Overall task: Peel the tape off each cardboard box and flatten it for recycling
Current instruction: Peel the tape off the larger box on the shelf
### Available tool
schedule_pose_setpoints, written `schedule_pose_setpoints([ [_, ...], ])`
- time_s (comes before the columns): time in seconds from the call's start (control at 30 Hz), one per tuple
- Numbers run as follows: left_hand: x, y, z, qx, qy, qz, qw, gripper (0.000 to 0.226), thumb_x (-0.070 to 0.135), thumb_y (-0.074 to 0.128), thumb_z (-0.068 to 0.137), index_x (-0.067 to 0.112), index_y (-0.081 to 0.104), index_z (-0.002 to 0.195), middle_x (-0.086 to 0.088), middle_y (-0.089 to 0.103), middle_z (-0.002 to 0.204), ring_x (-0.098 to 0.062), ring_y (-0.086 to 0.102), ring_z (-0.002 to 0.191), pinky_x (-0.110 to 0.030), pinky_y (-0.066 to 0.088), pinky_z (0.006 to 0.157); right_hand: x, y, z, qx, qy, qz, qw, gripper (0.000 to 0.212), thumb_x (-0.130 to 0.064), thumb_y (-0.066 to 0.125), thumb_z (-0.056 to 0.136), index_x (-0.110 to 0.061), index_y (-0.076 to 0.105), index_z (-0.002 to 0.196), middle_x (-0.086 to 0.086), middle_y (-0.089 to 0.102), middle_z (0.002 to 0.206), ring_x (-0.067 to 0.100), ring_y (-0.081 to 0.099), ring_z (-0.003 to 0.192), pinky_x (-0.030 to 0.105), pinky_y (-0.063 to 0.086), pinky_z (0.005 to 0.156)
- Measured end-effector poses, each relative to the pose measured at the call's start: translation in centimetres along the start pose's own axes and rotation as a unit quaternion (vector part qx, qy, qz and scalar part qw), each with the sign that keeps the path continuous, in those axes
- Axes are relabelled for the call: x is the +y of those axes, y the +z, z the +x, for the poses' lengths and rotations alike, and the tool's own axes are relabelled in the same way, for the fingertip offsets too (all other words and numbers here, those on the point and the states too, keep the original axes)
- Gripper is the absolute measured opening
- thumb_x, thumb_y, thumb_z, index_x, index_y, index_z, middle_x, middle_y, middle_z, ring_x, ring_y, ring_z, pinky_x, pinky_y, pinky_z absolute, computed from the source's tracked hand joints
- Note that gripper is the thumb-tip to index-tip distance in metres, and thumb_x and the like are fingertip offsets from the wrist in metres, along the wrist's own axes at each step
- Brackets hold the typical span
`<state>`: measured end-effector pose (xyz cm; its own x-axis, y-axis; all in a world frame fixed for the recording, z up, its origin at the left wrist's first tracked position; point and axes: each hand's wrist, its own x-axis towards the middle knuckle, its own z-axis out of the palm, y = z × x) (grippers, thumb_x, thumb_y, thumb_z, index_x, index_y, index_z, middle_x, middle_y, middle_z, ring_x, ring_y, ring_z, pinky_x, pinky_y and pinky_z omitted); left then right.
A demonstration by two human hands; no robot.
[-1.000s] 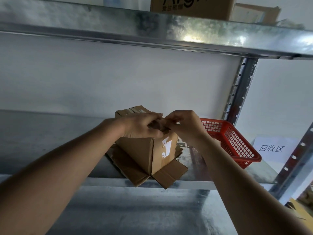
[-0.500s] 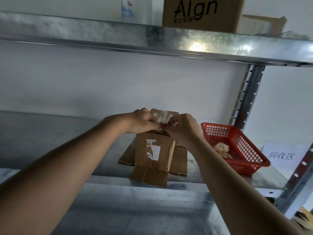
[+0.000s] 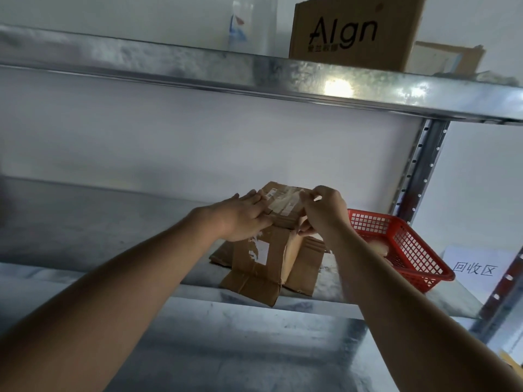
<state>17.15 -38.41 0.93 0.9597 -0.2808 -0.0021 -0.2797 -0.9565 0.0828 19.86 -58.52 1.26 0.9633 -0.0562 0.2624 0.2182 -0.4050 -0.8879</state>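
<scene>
- While the cardboard box [image 3: 271, 247] stands on the metal shelf [image 3: 85, 244] with its bottom flaps splayed out flat, the left hand [image 3: 243, 219] lies across its top with the fingers straight, pressing down and holding nothing.
- At about 3 o'clock from that hand, the right hand [image 3: 325, 213] has its grip pinched together on what looks like the lifted end of the clear tape [image 3: 285, 203] at the box's top right edge; whether the thumb below also catches the cardboard flap cannot be told.
- The tape runs glossy and wrinkled across the top, between the two hands.
- To do this step well, the pull should probably run low and back along the strip, toward 9 o'clock, rather than straight up, so the tape comes off in one length instead of tearing.
- The flat left hand would best stay just ahead of the peel line, keeping the top from lifting or the box from sliding on the smooth shelf.
- A red basket [image 3: 402, 250] sits at 3 o'clock of the box, just beside it, with pale crumpled stuff inside, likely the place for the strip.
</scene>
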Motion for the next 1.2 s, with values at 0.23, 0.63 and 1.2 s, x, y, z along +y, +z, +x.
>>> schedule_pose_setpoints([
  [0.23,3.2,-0.3,-0.2,0.049,-0.039,-0.012,0.998,0.110,0.097,0.003,0.078,0.027,0.045,0.151,-0.011,0.043,0.159,-0.030,0.043,0.143,-0.054,0.024,0.123,0.9,-0.4,-0.5,-0.050,-0.032,0.133,0.989,0.006,-0.016,0.073,0.097,-0.018,0.073,0.103,0.004,0.079,0.080,0.022,0.077,0.066,0.038,0.064,0.057],
  [0.63,-0.9,-2.6,-1.3,-0.083,0.000,-0.121,0.989,0.107,0.092,0.055,0.074,0.046,0.016,0.163,0.025,0.010,0.170,-0.012,0.019,0.155,-0.040,0.020,0.125,2.8,-1.1,0.7,-0.245,-0.052,0.411,0.876,0.019,0.000,0.078,0.081,-0.002,0.082,0.100,0.020,0.075,0.117,0.030,0.072,0.115,0.034,0.058,0.095],
  [1.2,-0.5,-3.1,-1.1,-0.103,0.013,-0.152,0.983,0.088,0.056,0.057,0.078,0.038,0.032,0.160,0.011,0.035,0.160,-0.012,0.040,0.133,-0.035,0.037,0.108,-1.8,0.8,0.4,-0.087,-0.259,-0.253,0.928,0.022,-0.012,0.085,0.085,-0.023,0.081,0.104,-0.008,0.079,0.093,0.006,0.074,0.086,0.033,0.064,0.078],
])
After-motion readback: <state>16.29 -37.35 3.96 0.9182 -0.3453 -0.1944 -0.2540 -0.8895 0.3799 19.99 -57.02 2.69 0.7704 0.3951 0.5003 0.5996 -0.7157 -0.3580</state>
